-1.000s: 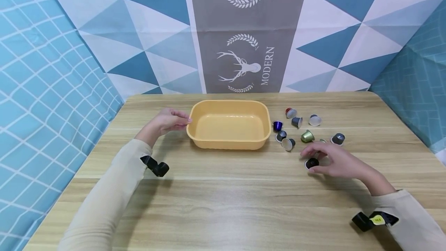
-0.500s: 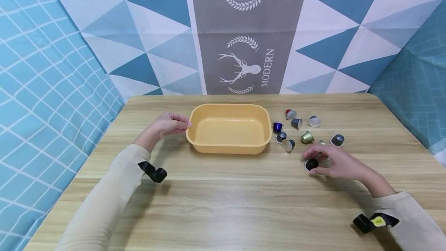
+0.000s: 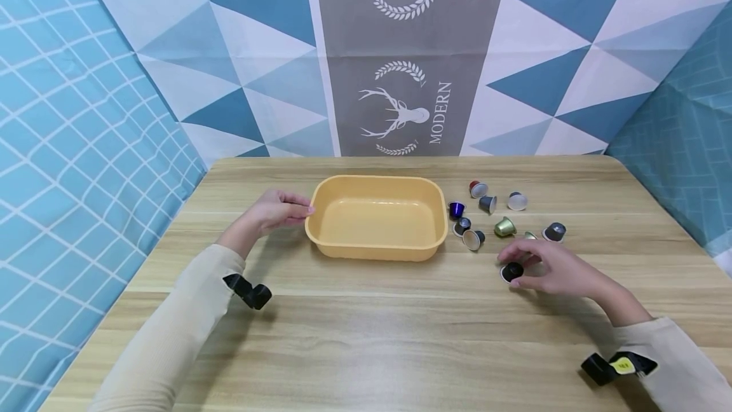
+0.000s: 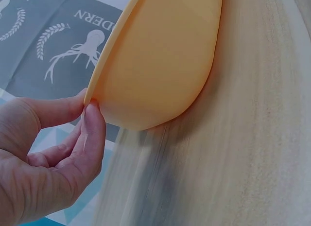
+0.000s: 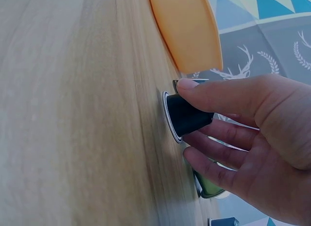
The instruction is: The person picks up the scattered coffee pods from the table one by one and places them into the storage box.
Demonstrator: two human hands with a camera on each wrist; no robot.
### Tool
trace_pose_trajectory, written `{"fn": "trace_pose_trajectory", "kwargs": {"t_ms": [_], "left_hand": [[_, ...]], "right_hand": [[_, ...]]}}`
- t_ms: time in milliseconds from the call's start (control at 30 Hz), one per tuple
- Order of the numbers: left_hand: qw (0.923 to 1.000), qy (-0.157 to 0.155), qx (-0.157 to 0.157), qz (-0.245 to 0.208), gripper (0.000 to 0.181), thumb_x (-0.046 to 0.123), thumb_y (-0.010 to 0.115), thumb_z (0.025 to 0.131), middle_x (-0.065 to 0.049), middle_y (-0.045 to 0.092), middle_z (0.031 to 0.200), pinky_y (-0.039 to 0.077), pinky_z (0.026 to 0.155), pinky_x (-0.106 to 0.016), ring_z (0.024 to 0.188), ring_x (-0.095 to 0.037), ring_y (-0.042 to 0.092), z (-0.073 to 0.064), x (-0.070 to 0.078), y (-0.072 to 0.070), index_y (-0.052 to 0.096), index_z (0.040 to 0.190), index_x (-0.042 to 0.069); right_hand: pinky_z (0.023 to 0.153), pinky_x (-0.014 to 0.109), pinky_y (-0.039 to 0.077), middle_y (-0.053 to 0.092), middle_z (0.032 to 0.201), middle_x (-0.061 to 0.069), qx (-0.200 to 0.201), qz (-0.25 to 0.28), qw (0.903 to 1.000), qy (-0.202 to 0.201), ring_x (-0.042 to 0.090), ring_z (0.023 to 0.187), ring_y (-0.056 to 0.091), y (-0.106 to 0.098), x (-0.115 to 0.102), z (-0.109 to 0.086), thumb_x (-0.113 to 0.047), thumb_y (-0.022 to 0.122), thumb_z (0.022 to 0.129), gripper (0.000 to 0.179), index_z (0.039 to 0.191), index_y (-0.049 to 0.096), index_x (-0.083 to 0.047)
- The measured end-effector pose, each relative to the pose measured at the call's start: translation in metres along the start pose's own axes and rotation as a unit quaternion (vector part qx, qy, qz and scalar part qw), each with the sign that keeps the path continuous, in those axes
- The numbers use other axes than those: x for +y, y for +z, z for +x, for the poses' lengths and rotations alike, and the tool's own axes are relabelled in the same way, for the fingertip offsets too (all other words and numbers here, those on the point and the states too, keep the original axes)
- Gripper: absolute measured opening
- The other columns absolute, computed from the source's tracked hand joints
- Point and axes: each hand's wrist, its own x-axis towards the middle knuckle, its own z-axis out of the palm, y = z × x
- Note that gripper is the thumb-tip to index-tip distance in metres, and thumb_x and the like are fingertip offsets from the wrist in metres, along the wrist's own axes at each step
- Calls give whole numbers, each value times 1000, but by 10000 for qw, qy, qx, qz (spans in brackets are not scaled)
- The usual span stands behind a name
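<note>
At the left end of a yellow plastic basin [image 3: 372, 253], my left hand [image 3: 273, 212] pinches the rim between thumb and fingers, clearly seen in the left wrist view. The basin's inside is bare. My right hand [image 3: 553, 269] holds a black coffee capsule [image 5: 187, 116] between thumb and fingers, its pale-rimmed wide end turned toward the tabletop in the right wrist view. Behind that hand lie a green capsule [image 3: 505, 227], a dark grey capsule [image 3: 555, 231] and a small pale green one [image 3: 530, 235], partly hidden by the hand.
More coffee capsules lie right of the basin, among them a blue one [image 3: 456, 210], a red one [image 3: 478, 189] and a silver-lidded one [image 3: 517, 201]. All sit on a wooden table [image 3: 366, 336], with patterned cloth [image 3: 394, 49] hanging behind it.
My left hand has drawn the basin slightly nearer the table's front. The right hand stays at the black capsule with almost no movement. The head view has tilted a little.
</note>
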Motion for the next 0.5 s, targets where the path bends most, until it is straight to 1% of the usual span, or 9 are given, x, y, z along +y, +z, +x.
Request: {"fn": "trace_pose_trajectory", "kwargs": {"t_ms": [133,367,500], "left_hand": [[10000,16,-22,-24,42,11,66,91,9,65,84,55,95,-32,77,-3,66,-3,-1,2,52,124,-10],[10000,32,9,57,43,12,67,90,6,65,87,51,100,-38,78,-4,66,-9,-2,5,52,124,-10],[9999,75,9,92,44,13,67,90,6,65,88,51,100,-37,79,-3,66,-12,-4,6,53,125,-10]], "right_hand": [[73,21,56,68,100,-4,-44,34,10000,22,-5,89,58,0,1,-1,-13,80,76,35,107,64,-13],[72,22,56,67,100,-4,-62,48,10000,47,-5,88,58,0,2,-2,-14,80,77,34,107,64,-14],[72,22,57,67,100,-2,-70,100,9999,61,-5,88,58,-1,0,-2,-15,80,77,34,107,65,-13]]}}
